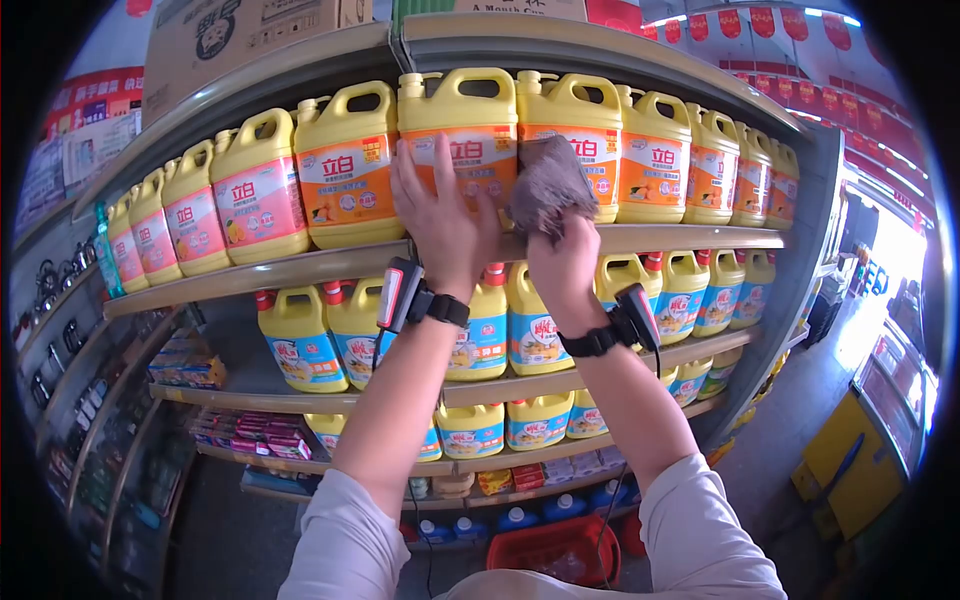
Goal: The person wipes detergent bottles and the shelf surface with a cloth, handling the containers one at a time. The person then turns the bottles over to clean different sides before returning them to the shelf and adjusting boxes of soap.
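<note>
My left hand (447,215) is raised with fingers spread in front of a yellow detergent jug (459,100) with an orange label; whether it touches the jug cannot be told. My right hand (563,255) is closed around a grey-brown cloth (553,190). The cloth lies against the front of the neighbouring yellow jug (590,118), covering part of its label. Both jugs stand upright in the row on the upper shelf (660,238). Each wrist wears a black strap with a small device.
More yellow jugs with pink labels (257,190) fill the upper shelf at left. Blue-labelled jugs (300,340) stand on the shelves below. Cardboard boxes (235,50) sit on top. A red basin (555,552) is on the floor; a yellow-sided counter (860,460) stands at right.
</note>
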`<state>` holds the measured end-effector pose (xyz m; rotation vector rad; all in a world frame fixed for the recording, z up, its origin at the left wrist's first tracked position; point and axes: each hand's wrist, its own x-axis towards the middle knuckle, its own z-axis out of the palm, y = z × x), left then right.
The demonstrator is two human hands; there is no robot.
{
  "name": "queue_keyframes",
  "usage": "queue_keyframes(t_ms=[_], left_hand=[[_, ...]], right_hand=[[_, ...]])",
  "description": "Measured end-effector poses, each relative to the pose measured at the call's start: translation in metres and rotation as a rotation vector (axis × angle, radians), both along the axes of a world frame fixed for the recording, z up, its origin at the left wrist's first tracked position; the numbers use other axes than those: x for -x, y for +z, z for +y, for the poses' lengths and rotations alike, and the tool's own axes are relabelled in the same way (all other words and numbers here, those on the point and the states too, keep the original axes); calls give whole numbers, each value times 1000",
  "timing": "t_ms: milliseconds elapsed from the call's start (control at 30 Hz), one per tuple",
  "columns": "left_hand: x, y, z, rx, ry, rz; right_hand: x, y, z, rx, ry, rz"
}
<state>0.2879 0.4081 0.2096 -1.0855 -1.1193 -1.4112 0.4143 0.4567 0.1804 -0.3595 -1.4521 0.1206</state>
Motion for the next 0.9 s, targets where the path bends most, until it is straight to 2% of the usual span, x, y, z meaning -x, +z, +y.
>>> queue_keyframes(t_ms=[33, 100, 167, 233, 300, 367, 433, 467, 500, 533, 633, 700, 767, 800, 833, 867, 900], left_hand=[[-1, 3, -5, 29, 23, 31], [-4, 9, -12, 62, 47, 58], [-5, 16, -14, 212, 155, 198], [-1, 30, -10, 220, 150, 218], [9, 46, -3, 239, 178, 352], [15, 63, 4, 230, 277, 420], [20, 77, 10, 206, 293, 527], [17, 84, 11, 202, 323, 551], [12, 89, 8, 199, 353, 578], [7, 94, -2, 462, 218, 455], [-2, 95, 0, 468, 339, 429], [-4, 94, 1, 477, 334, 424], [-3, 88, 2, 452, 262, 426], [-19, 79, -9, 350, 415, 430], [-43, 73, -12, 696, 499, 179], [-30, 43, -17, 362, 255, 393], [-40, 18, -24, 350, -30, 467]], right_hand=[[-7, -8, 3, 120, 56, 10], [-10, -22, 9, 80, 422, 345], [-27, -25, 5, 144, 669, 503], [-48, -10, -12, 164, 825, 530], [-67, -1, -27, 117, 909, 635], [-93, -9, -32, 230, 887, 638], [-121, -46, -17, 226, 959, 499], [-122, -48, -31, 389, 907, 653], [-128, -65, -30, 424, 904, 653], [-137, -85, -27, 473, 949, 642], [-155, -131, -37, 569, 1021, 616], [-157, -161, -37, 802, 939, 733], [-164, -210, -27, 914, 959, 759], [-169, -236, -19, 789, 1155, 575], [-170, -258, -12, 647, 1352, 390], [-161, -253, -29, 778, 1316, 432], [-152, -245, -52, 916, 1272, 478]])
